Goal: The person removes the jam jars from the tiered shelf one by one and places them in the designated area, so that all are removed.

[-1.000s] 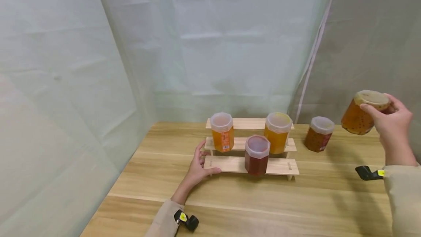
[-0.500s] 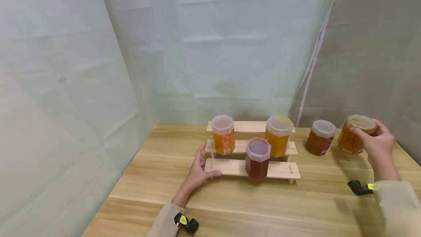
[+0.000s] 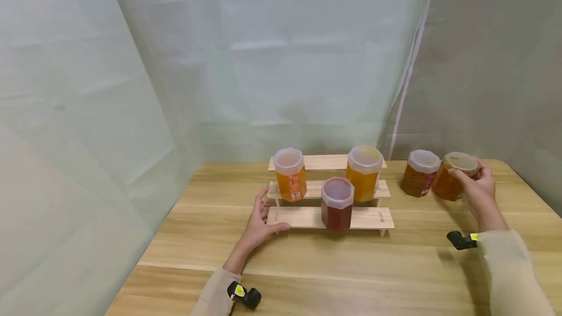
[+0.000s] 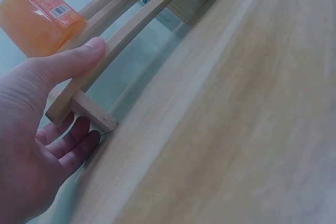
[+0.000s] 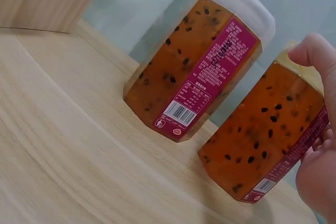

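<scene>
My left hand (image 3: 258,224) holds the left end of the lowest step of a three-step wooden display stand (image 3: 298,216). In the left wrist view its thumb (image 4: 79,60) lies over the board, with the other fingers curled beneath, near a short leg (image 4: 94,111). On the right, my right hand (image 3: 481,193) grips a jar of amber jam with dark seeds (image 5: 262,129) near its yellowish lid, thumb on the near side. That jar is upright or nearly so, low over the tabletop; whether its base touches is unclear. Close beside it stands a similar seeded jar (image 5: 184,72) with a white lid.
Two orange-yellow jars (image 3: 291,184) (image 3: 363,182) stand on the middle step. A dark red jar (image 3: 337,213) stands on the lowest step. Pale cloth walls (image 3: 290,62) rise behind and at the sides of the wooden table (image 3: 333,277).
My right hand has lowered the seeded jar from the air and brought it left, close beside the white-lidded one. My left hand keeps its hold on the stand; the view has shifted slightly.
</scene>
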The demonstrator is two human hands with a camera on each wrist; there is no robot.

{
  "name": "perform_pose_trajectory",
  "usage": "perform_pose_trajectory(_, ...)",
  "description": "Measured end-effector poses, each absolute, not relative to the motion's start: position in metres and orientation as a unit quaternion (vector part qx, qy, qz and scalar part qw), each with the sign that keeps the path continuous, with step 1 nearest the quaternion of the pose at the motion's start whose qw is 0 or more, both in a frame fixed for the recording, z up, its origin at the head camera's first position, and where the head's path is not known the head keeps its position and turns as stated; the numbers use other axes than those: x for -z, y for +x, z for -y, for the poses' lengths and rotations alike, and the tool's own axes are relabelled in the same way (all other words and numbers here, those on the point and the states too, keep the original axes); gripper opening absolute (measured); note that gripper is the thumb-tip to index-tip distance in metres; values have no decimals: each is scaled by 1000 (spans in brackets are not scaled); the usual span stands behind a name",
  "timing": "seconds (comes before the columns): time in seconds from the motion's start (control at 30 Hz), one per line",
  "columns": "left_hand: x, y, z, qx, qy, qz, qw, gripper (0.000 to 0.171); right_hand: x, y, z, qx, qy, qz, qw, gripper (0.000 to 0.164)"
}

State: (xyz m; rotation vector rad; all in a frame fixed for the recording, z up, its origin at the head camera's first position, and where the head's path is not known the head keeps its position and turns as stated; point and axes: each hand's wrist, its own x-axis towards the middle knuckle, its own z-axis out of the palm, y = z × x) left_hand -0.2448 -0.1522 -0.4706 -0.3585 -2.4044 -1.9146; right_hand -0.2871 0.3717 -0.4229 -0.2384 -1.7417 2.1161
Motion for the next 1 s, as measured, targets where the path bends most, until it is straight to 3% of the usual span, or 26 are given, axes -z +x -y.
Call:
perform_pose_trajectory(0.37, 473, -244, 150, 615, -118, 780, 15, 113, 429, -280, -380, -749, -83, 634, 176, 50)
perform_pose_trajectory(0.63, 474, -243, 150, 620, -104, 777, 15, 114, 421, -274, -386, -700, -80, 698, 130, 79)
perform_pose_trajectory(0.87, 476, -243, 149, 619, -115, 777, 8, 114, 371, -259, -375, -791, -31, 559, 247, 79)
perform_pose_trajectory(1.0, 471, -246, 152, 618, -118, 777, 21, 112, 340, -261, -356, -793, 46, 547, 264, 72)
